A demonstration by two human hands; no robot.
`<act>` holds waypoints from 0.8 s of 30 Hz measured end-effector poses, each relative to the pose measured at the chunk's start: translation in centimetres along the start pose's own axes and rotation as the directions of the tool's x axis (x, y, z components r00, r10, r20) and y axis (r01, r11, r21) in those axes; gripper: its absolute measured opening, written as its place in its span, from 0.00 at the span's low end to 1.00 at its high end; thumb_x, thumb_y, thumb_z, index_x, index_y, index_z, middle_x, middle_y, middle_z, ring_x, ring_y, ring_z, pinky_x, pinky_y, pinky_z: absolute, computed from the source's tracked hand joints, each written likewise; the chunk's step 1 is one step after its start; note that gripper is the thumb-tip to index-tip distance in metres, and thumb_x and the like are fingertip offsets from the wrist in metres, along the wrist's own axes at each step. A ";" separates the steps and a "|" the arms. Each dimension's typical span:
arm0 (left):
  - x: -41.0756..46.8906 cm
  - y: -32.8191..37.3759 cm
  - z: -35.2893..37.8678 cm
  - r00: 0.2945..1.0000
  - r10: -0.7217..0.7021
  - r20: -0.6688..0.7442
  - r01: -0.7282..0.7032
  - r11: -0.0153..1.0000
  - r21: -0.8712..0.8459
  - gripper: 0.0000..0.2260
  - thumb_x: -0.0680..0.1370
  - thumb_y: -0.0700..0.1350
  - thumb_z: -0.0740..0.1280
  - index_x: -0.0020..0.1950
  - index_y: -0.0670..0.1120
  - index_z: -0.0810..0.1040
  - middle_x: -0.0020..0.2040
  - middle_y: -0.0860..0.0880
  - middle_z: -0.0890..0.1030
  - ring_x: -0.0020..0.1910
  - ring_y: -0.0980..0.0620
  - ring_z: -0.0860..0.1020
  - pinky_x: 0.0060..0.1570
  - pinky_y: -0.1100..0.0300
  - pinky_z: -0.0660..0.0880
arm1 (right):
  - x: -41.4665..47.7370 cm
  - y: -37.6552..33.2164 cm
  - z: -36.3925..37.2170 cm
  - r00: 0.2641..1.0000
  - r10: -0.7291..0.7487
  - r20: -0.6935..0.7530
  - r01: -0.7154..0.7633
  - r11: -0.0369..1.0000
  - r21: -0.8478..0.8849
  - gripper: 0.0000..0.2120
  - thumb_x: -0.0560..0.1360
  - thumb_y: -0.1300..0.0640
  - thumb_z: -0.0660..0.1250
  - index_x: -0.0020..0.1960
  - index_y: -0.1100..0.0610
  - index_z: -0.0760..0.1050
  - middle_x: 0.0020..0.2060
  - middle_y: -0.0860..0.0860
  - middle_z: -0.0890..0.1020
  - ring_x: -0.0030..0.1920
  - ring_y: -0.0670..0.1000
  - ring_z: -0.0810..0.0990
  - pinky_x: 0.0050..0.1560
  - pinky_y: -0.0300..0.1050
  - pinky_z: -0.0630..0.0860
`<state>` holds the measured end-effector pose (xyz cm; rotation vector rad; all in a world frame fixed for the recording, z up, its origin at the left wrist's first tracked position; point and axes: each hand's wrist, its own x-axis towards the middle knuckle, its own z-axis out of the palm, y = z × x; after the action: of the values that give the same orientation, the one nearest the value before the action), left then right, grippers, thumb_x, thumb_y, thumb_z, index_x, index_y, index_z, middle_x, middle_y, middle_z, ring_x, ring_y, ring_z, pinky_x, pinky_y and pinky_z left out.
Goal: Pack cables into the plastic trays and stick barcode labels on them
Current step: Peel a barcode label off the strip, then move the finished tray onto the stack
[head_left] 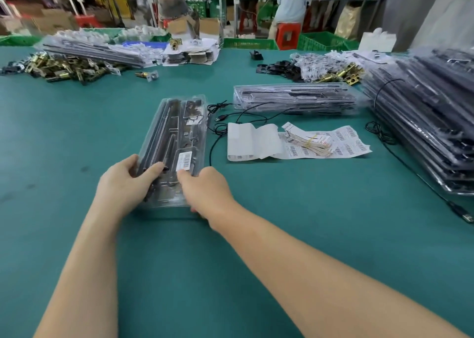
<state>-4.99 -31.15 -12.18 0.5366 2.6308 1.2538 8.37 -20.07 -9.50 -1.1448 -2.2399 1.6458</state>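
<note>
Clear plastic tray point(177, 132) sits on the green worktop point(77, 132), its near end in our grip. Our left hand point(125, 183) curls its fingers point(132, 161) round the left edge. Our right hand point(205, 188) pinches the right corner, with the barcode label point(185, 161) just beyond. The tray's long axis runs away from our fingers, leaning slightly right. If we slide it rightward, it could snag the loose cables point(223, 122).

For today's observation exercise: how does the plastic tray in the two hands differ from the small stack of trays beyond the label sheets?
The held tray is single; the small stack is several trays piled up. The held tray runs away from the person; the small stack lies crosswise. The left hand and right hand grip the held tray; no hand touches the small stack. Both are clear plastic holding dark parts.
</note>
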 end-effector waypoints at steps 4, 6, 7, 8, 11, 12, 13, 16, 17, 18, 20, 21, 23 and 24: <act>0.4 -0.1 0.3 0.997 -0.010 -0.078 0.013 0.999 0.041 0.36 0.75 0.62 0.73 0.78 0.48 0.70 0.70 0.50 0.79 0.70 0.48 0.75 0.71 0.52 0.68 | 0.4 0.6 -1.6 0.994 -0.109 0.021 0.110 0.936 -0.335 0.20 0.81 0.40 0.59 0.40 0.55 0.67 0.38 0.49 0.73 0.43 0.57 0.76 0.33 0.46 0.65; 0.4 0.1 0.7 0.996 0.001 -0.092 0.006 0.997 0.081 0.36 0.75 0.64 0.72 0.78 0.49 0.70 0.70 0.50 0.79 0.70 0.48 0.75 0.68 0.53 0.69 | 0.6 0.8 -1.9 0.993 -0.114 0.007 0.110 0.939 -0.327 0.20 0.81 0.40 0.60 0.42 0.55 0.67 0.37 0.49 0.73 0.43 0.57 0.76 0.32 0.45 0.63; 0.4 0.2 0.8 0.996 0.005 -0.084 0.003 0.995 0.097 0.36 0.75 0.65 0.71 0.78 0.50 0.70 0.70 0.50 0.79 0.70 0.47 0.75 0.67 0.52 0.69 | 0.8 0.8 -1.8 0.993 -0.113 0.014 0.112 0.946 -0.306 0.19 0.81 0.41 0.60 0.41 0.55 0.65 0.36 0.49 0.74 0.41 0.56 0.77 0.32 0.45 0.64; 0.5 0.2 0.9 0.997 0.004 -0.072 0.003 0.994 0.108 0.36 0.75 0.65 0.70 0.78 0.50 0.69 0.70 0.50 0.78 0.71 0.47 0.74 0.66 0.52 0.69 | 0.9 0.7 -1.8 0.993 -0.115 0.026 0.118 0.951 -0.287 0.18 0.82 0.42 0.61 0.41 0.54 0.64 0.34 0.50 0.76 0.37 0.55 0.79 0.32 0.45 0.66; 0.8 0.2 0.9 0.999 0.010 -0.053 -0.004 0.993 0.114 0.35 0.77 0.64 0.69 0.79 0.50 0.67 0.72 0.50 0.76 0.73 0.47 0.72 0.69 0.50 0.68 | 1.0 0.4 -1.6 0.990 -0.130 0.045 0.137 0.957 -0.254 0.15 0.82 0.46 0.60 0.41 0.53 0.64 0.29 0.52 0.81 0.22 0.49 0.77 0.30 0.43 0.69; 0.9 0.1 0.9 0.999 0.010 -0.053 -0.004 0.994 0.109 0.35 0.77 0.64 0.69 0.80 0.49 0.67 0.72 0.49 0.76 0.73 0.46 0.71 0.70 0.49 0.68 | 1.0 0.3 -1.5 0.990 -0.129 0.050 0.137 0.961 -0.242 0.14 0.82 0.47 0.59 0.41 0.53 0.65 0.29 0.53 0.83 0.21 0.49 0.76 0.31 0.42 0.71; 1.0 0.0 0.9 0.999 0.008 -0.054 -0.003 0.995 0.103 0.35 0.78 0.63 0.69 0.80 0.49 0.67 0.72 0.48 0.76 0.73 0.46 0.71 0.70 0.50 0.67 | 1.0 0.2 -1.4 0.991 -0.125 0.052 0.134 0.963 -0.234 0.14 0.82 0.48 0.59 0.40 0.53 0.65 0.29 0.54 0.84 0.23 0.50 0.76 0.32 0.42 0.73; 1.2 -0.2 0.9 0.999 -0.008 -0.047 0.012 0.996 0.090 0.34 0.78 0.62 0.69 0.80 0.48 0.66 0.72 0.47 0.77 0.73 0.44 0.72 0.70 0.49 0.68 | 1.1 -0.3 -0.9 0.993 -0.110 0.045 0.118 0.957 -0.266 0.14 0.82 0.51 0.60 0.40 0.55 0.67 0.38 0.57 0.86 0.34 0.55 0.83 0.39 0.44 0.78; 1.2 -0.2 0.8 0.999 -0.011 -0.041 0.014 0.996 0.092 0.34 0.78 0.61 0.69 0.80 0.48 0.66 0.72 0.47 0.77 0.72 0.43 0.72 0.69 0.49 0.68 | 1.2 -0.5 -0.8 0.994 -0.098 0.041 0.105 0.956 -0.273 0.13 0.82 0.52 0.60 0.41 0.56 0.68 0.43 0.58 0.86 0.36 0.57 0.84 0.40 0.44 0.79; 1.2 -0.2 0.7 0.999 -0.011 -0.039 0.015 0.995 0.097 0.34 0.78 0.61 0.69 0.80 0.48 0.66 0.72 0.47 0.77 0.72 0.43 0.72 0.69 0.48 0.68 | 1.2 -0.7 -0.7 0.996 -0.083 0.039 0.091 0.959 -0.267 0.12 0.82 0.52 0.61 0.43 0.57 0.70 0.45 0.58 0.85 0.35 0.57 0.85 0.40 0.45 0.81; 1.0 -0.3 0.3 0.999 -0.022 -0.045 0.027 0.993 0.112 0.34 0.78 0.62 0.69 0.80 0.49 0.66 0.72 0.48 0.77 0.71 0.42 0.73 0.69 0.47 0.69 | 1.1 -0.8 -0.6 0.997 -0.065 0.047 0.074 0.971 -0.227 0.10 0.82 0.53 0.61 0.45 0.58 0.71 0.45 0.58 0.85 0.37 0.58 0.87 0.46 0.50 0.84; 0.8 -0.3 0.0 0.998 -0.032 -0.047 0.037 0.992 0.119 0.33 0.78 0.62 0.69 0.79 0.49 0.67 0.71 0.48 0.77 0.71 0.42 0.73 0.69 0.46 0.70 | 1.1 -0.7 -0.4 0.996 -0.066 0.055 0.076 0.975 -0.210 0.10 0.82 0.52 0.61 0.46 0.58 0.71 0.46 0.58 0.85 0.40 0.59 0.87 0.50 0.53 0.84; 0.5 -0.5 -0.7 0.998 -0.043 -0.045 0.050 0.987 0.151 0.28 0.78 0.63 0.69 0.74 0.52 0.73 0.66 0.48 0.81 0.66 0.41 0.76 0.67 0.44 0.73 | 1.0 -0.7 0.0 0.994 -0.084 0.074 0.099 0.971 -0.220 0.12 0.82 0.51 0.61 0.50 0.60 0.74 0.52 0.58 0.84 0.47 0.60 0.86 0.54 0.54 0.82; 0.4 -0.8 -1.2 0.998 -0.044 -0.041 0.051 0.983 0.175 0.23 0.78 0.62 0.69 0.69 0.53 0.76 0.61 0.48 0.83 0.62 0.40 0.78 0.64 0.43 0.74 | 1.0 -0.7 0.3 0.992 -0.095 0.087 0.114 0.964 -0.242 0.13 0.82 0.50 0.61 0.52 0.60 0.75 0.54 0.57 0.83 0.49 0.60 0.85 0.52 0.52 0.81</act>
<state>-5.92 -32.31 -12.08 0.4777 2.7854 1.0328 7.17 -19.73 -9.27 -1.0077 -2.5625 1.4232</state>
